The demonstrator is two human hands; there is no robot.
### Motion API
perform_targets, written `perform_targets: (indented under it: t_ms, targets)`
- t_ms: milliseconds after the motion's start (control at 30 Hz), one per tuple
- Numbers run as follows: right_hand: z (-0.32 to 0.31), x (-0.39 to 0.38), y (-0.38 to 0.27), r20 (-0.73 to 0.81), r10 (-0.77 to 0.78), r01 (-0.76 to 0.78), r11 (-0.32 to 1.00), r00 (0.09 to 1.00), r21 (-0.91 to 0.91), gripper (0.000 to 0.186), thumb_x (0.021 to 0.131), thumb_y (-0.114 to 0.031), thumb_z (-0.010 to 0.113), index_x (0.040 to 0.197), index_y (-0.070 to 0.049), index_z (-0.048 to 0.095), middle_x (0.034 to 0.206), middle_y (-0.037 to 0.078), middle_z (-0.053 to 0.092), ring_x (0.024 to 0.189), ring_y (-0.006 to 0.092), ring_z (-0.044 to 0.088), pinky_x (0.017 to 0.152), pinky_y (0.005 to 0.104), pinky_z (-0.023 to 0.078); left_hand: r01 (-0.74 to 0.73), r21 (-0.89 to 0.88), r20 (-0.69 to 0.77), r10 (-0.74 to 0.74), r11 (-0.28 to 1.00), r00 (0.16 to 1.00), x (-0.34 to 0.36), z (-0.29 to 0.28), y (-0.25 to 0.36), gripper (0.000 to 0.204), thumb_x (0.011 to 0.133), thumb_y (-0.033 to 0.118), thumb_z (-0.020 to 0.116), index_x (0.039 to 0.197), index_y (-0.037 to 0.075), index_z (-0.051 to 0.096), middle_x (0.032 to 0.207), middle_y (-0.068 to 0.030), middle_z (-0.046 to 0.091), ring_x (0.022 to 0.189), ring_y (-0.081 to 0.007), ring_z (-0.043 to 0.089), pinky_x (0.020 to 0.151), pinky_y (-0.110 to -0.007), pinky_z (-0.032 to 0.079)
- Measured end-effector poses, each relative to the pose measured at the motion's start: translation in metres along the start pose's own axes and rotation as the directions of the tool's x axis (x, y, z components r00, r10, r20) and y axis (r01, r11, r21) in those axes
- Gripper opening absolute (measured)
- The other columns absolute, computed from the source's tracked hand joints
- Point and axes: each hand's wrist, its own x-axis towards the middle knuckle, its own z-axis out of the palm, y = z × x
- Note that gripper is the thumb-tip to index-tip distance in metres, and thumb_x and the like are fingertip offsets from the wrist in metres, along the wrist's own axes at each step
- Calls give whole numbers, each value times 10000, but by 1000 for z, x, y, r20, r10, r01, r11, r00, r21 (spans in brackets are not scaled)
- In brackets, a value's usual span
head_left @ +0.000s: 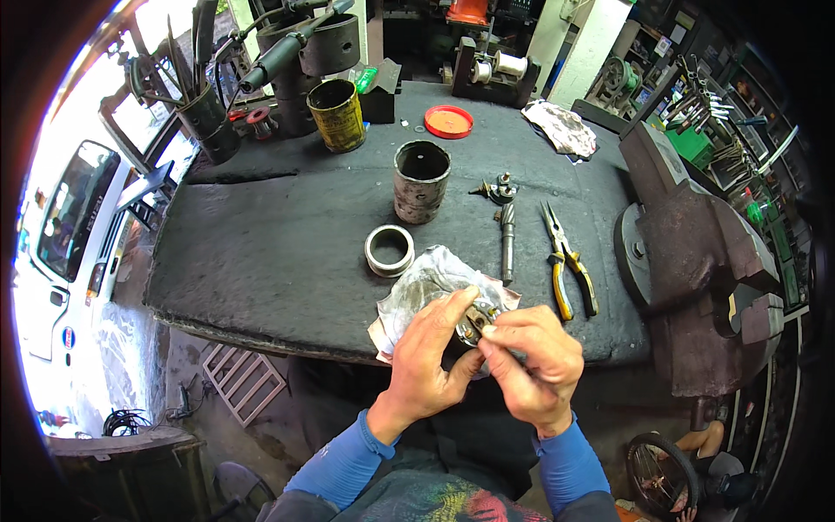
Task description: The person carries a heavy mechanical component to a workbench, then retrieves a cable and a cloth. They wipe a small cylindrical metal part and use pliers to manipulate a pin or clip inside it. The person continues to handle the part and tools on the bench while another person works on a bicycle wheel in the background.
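My left hand (pixel 421 355) grips a small metal part (pixel 475 320) between thumb and fingers, above a crumpled stained cloth (pixel 424 280) at the bench's front edge. The fingertips of my right hand (pixel 537 365) are pinched together against the part's right side. Whether they hold a separate small piece is hidden. A metal ring (pixel 389 251) lies just left of the cloth, with a grimy metal cylinder (pixel 421 184) standing behind it. Right of the cloth lie a fluted steel cutter (pixel 508 242) and long-nose pliers (pixel 567 265). A small assembly with posts (pixel 500 187) sits behind the cutter.
A big bench vise (pixel 704 278) takes up the right end of the dark bench (pixel 252 252). At the back are a yellow can (pixel 337 117), a red lid (pixel 449 122) and a rag (pixel 561 128). A person's arm (pixel 703 439) shows beside a wheel at lower right.
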Motion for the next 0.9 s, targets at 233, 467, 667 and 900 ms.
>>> perform_targets:
  t_ms: [233,467,667,900]
  targets:
    - [-2,2,6,-11,-30,29,999,999,-19,189,766,76,790,935,4,747,911,138,727,789,229,684,695,315,541,85,-64,26,-83,994,996,4,-4,7,634,911,311,804,1418,3,580,1362,-188,652,1262,-398,618,1072,-456,485]
    - [-3,1,-1,11,50,-50,998,999,-44,188,752,59,798,920,-7,749,903,130,738,818,270,690,729,349,553,82,-55,43,-79,995,996,3,-6,6,630,920,299,791,1429,3,568,1368,-191,647,1278,-402,609,1093,-461,471]
    - [-1,6,6,-41,47,-48,999,998,-1,186,750,60,796,916,-9,750,906,130,739,812,273,692,726,347,556,82,-60,41,-80,995,996,5,-6,7,644,905,297,803,1426,6,563,1366,-188,645,1268,-404,610,1081,-465,478]
    - [-1,6,-1,28,-41,41,999,999,-22,194,754,67,791,928,-3,742,906,126,739,808,276,692,725,349,551,65,-44,29,-64,997,998,3,-5,6,643,900,279,812,1422,-1,562,1349,-193,652,1249,-403,621,1068,-464,485]
